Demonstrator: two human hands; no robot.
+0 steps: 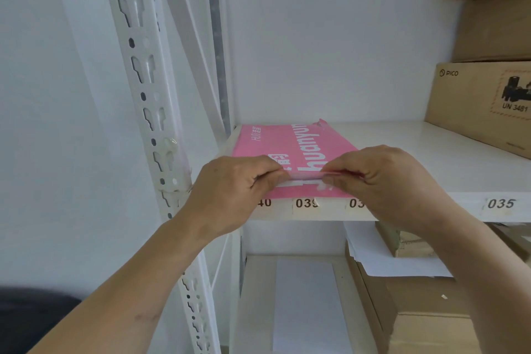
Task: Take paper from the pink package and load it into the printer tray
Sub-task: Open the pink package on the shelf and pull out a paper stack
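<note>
A pink package (290,144) with white lettering lies flat on a white shelf (431,152), its near end at the shelf's front edge. My left hand (230,190) pinches the near end of the package from the left. From the right, my right hand (385,181) pinches the same end, fingertips almost meeting the left hand's. Between the fingers a thin white and pink edge shows. No printer or tray is in view.
Cardboard boxes (485,100) are stacked at the shelf's right end. A white perforated rack post (149,100) stands to the left. On the lower shelf lie white sheets (307,304) and more cardboard boxes (416,310). Number labels (500,203) run along the shelf's front edge.
</note>
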